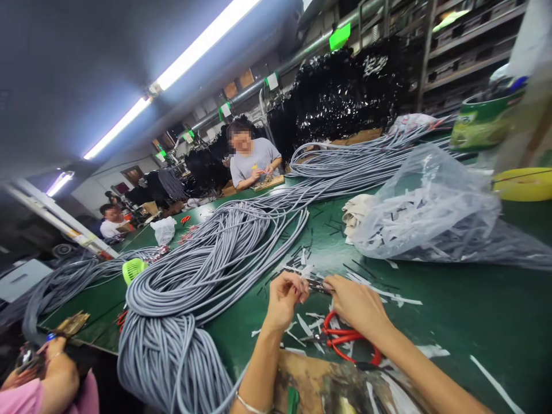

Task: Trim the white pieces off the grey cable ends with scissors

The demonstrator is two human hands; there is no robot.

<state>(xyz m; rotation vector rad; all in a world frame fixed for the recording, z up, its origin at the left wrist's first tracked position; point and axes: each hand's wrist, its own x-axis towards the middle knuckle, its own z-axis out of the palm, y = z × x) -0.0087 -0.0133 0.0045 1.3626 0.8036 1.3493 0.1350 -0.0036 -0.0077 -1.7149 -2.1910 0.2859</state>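
My left hand [285,296] is raised above the green table with its fingers pinched together. What they hold is too small to make out. Close to its right, my right hand [357,305] is closed, knuckles up, on a slim dark piece [319,285] that reaches toward my left fingertips. Whether this piece is a tool or a cable end I cannot tell. Red-handled scissors [345,338] lie under my right wrist, among white strips [307,326] and short dark offcuts. A worn brown board [310,374] is between my forearms.
Grey cable coils [194,270] spread along the left and over the table edge. On the right sits a clear plastic bag [431,213] of white scraps, beside a green tub [478,123]. A co-worker's arm [60,368] is at lower left; another person [254,158] sits across the table.
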